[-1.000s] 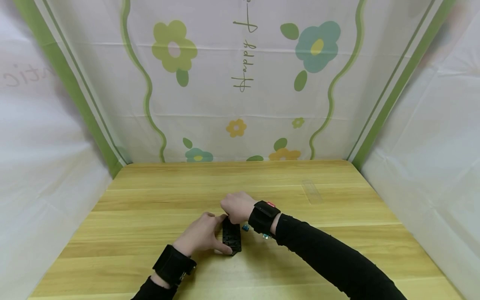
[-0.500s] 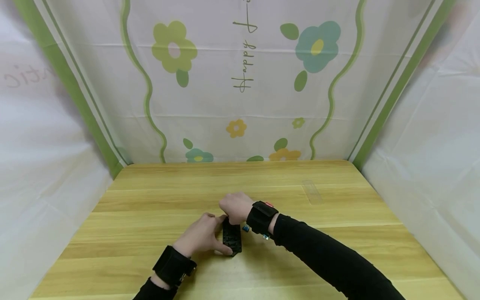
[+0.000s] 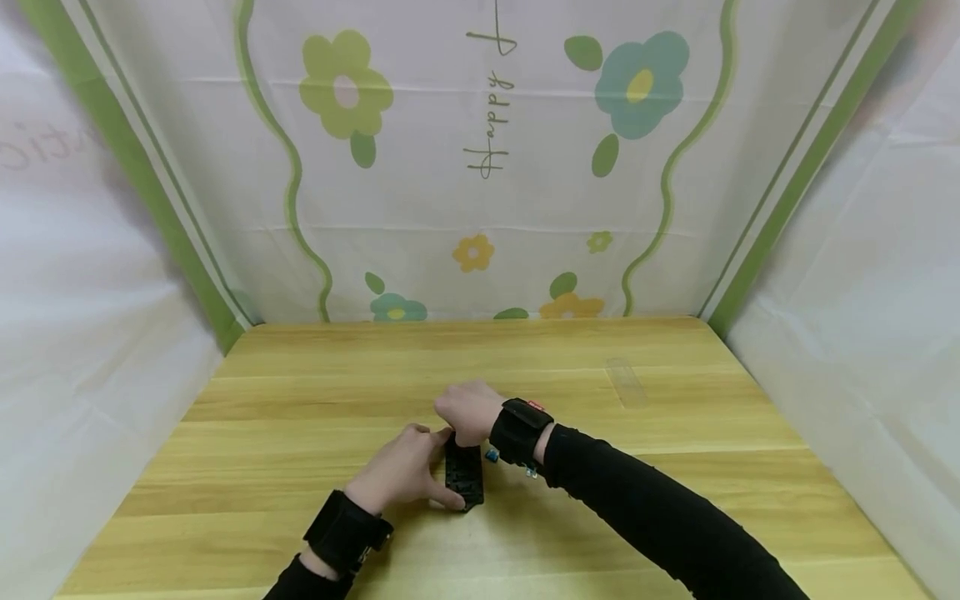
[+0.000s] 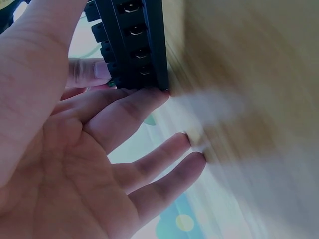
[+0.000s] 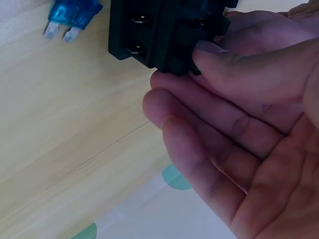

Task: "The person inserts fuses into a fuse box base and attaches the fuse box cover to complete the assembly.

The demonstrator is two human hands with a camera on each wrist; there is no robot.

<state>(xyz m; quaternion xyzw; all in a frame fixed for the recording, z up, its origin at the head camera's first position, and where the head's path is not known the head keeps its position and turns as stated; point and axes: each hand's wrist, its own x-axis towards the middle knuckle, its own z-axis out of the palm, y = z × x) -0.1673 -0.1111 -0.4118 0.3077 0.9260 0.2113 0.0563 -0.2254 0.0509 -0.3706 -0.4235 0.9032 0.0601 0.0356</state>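
Note:
A black fuse block [image 3: 464, 477] lies lengthwise on the table, with metal terminals along its side in the left wrist view. My left hand [image 3: 401, 468] grips it from the left, thumb at the near end and forefinger at the far end. At that far end my right hand [image 3: 469, 414] has its fingers curled, and its thumb [image 5: 249, 69] pinches the block's end. Any small piece under those fingertips is hidden. A blue blade fuse [image 5: 75, 12] with two metal prongs rests just right of the block, beside my right wrist.
Another small, shiny bluish piece [image 3: 531, 472] lies partly under my right wrist. A clear flat plastic strip [image 3: 626, 383] is farther back on the right of the wooden table [image 3: 300, 392]. Floral white cloth [image 3: 420, 200] hangs behind the table and at both sides.
My right hand has shifted very slightly left at the block's far end. My left hand and the fuse block stay in place. The head view has tilted a little.

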